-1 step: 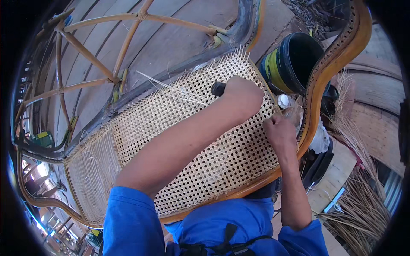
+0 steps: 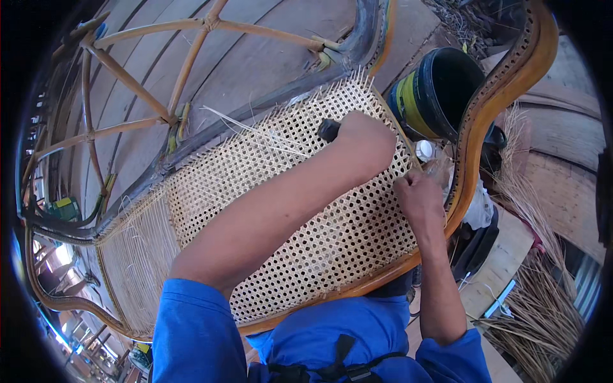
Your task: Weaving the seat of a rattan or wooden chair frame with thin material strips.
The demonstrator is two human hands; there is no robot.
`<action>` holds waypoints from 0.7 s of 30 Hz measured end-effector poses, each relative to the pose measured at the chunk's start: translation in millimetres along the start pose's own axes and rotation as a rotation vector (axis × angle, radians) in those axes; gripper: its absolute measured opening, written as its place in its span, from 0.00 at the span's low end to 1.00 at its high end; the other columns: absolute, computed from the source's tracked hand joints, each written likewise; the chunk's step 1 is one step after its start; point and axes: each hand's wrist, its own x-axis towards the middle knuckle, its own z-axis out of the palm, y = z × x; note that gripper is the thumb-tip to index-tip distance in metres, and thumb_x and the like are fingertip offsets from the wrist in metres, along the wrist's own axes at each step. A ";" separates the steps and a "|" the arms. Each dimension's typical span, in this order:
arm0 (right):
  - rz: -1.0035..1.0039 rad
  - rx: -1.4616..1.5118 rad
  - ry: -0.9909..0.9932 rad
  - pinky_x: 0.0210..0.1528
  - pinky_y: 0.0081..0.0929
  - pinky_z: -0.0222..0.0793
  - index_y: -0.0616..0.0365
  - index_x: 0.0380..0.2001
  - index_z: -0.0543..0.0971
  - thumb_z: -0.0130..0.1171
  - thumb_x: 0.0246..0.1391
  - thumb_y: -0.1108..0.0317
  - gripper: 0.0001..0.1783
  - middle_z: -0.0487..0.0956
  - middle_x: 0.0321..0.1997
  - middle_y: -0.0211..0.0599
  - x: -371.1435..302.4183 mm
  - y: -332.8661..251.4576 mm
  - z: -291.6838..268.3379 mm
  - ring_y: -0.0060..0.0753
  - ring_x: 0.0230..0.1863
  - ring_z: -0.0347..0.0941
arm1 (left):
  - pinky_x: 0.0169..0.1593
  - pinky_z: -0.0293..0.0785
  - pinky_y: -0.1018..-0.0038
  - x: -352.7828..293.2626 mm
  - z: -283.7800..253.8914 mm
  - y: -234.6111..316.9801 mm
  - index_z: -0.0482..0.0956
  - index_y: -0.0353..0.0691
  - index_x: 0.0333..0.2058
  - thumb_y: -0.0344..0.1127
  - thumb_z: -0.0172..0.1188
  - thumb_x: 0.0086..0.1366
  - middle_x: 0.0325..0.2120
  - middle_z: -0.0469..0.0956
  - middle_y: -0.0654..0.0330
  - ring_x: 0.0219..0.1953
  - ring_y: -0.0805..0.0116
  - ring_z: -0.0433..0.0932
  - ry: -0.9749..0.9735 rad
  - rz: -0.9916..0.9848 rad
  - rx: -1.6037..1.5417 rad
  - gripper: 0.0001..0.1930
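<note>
Woven cane webbing [image 2: 319, 255] with open holes stretches over a curved wooden frame [image 2: 472, 159] in front of me. My left hand [image 2: 370, 142] reaches across it to the far right part and is closed around a dark-handled tool [image 2: 328, 130]; the tool's other end is hidden by the hand. At the webbing's right edge, my right hand [image 2: 421, 196] is closed, fingertips pinched together against the edge strip. What they pinch is too small to make out. Loose pale cane strands [image 2: 255, 132] lie on the far part of the webbing.
A dark bucket with a yellow band [image 2: 412, 107] stands beyond the right edge, near a white-capped container [image 2: 424, 150]. Bundles of cane strips [image 2: 533, 313] lie on the right. A rattan frame with crossing poles [image 2: 191, 60] rises at the far left.
My left hand and the dark handle have shifted very slightly to the right. My right hand stays at the webbing's edge.
</note>
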 end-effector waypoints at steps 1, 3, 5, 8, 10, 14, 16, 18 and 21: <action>0.036 0.002 -0.008 0.40 0.44 0.69 0.63 0.26 0.78 0.48 0.46 0.63 0.14 0.77 0.30 0.55 0.1 -0.4 0.2 0.57 0.34 0.75 | 0.32 0.75 0.66 2.5 -3.6 1.0 0.83 0.39 0.28 0.31 0.54 0.54 0.27 0.81 0.55 0.31 0.60 0.82 -0.033 0.036 0.054 0.08; 0.073 -0.001 -0.021 0.39 0.44 0.69 0.64 0.26 0.78 0.49 0.46 0.63 0.15 0.77 0.29 0.56 1.0 -0.6 1.0 0.57 0.34 0.75 | 0.33 0.76 0.66 4.5 -9.2 2.5 0.83 0.40 0.30 0.31 0.55 0.54 0.28 0.82 0.57 0.33 0.61 0.82 -0.048 0.030 0.051 0.09; 0.014 -0.013 0.004 0.37 0.45 0.69 0.64 0.26 0.78 0.49 0.46 0.64 0.14 0.76 0.26 0.57 2.2 1.1 3.1 0.58 0.32 0.75 | 0.33 0.76 0.66 4.9 -12.3 3.8 0.83 0.41 0.31 0.31 0.55 0.54 0.30 0.82 0.57 0.35 0.61 0.82 -0.056 0.105 0.114 0.09; -0.027 0.010 0.025 0.34 0.46 0.69 0.64 0.25 0.77 0.51 0.47 0.63 0.13 0.76 0.26 0.57 4.0 6.7 8.6 0.58 0.30 0.74 | 0.35 0.76 0.68 5.3 -14.6 9.7 0.84 0.42 0.33 0.32 0.56 0.54 0.33 0.82 0.57 0.36 0.63 0.81 -0.101 0.101 0.151 0.09; -0.046 0.006 0.032 0.34 0.45 0.68 0.64 0.26 0.77 0.52 0.48 0.63 0.13 0.76 0.26 0.57 4.1 12.1 12.7 0.58 0.30 0.74 | 0.35 0.76 0.69 7.0 -16.1 17.3 0.84 0.42 0.33 0.32 0.57 0.54 0.34 0.82 0.58 0.37 0.64 0.81 -0.158 0.099 0.156 0.09; -0.122 0.043 0.087 0.32 0.45 0.68 0.64 0.25 0.77 0.54 0.49 0.63 0.13 0.75 0.25 0.57 4.7 21.4 19.8 0.58 0.31 0.74 | 0.38 0.75 0.68 11.3 -19.3 30.7 0.83 0.43 0.37 0.33 0.59 0.53 0.36 0.81 0.59 0.39 0.65 0.81 -0.292 0.105 0.189 0.12; -0.125 0.075 0.104 0.32 0.45 0.68 0.64 0.25 0.77 0.54 0.49 0.63 0.13 0.75 0.25 0.56 5.3 24.2 21.3 0.58 0.30 0.74 | 0.38 0.75 0.67 12.6 -21.2 32.6 0.83 0.43 0.38 0.34 0.59 0.53 0.37 0.81 0.59 0.40 0.64 0.80 -0.297 0.118 0.230 0.12; -0.119 0.108 0.115 0.32 0.45 0.67 0.64 0.25 0.77 0.54 0.49 0.63 0.13 0.75 0.24 0.56 5.3 26.1 21.1 0.58 0.30 0.74 | 0.38 0.75 0.66 12.8 -23.3 32.9 0.83 0.43 0.38 0.34 0.60 0.53 0.38 0.81 0.59 0.41 0.63 0.80 -0.313 0.143 0.261 0.13; -0.118 0.109 0.076 0.32 0.45 0.67 0.64 0.25 0.76 0.54 0.49 0.63 0.13 0.75 0.24 0.56 5.2 27.5 19.3 0.57 0.30 0.74 | 0.40 0.74 0.66 13.8 -27.8 33.2 0.82 0.43 0.39 0.35 0.60 0.54 0.40 0.80 0.58 0.43 0.63 0.79 -0.325 0.121 0.218 0.13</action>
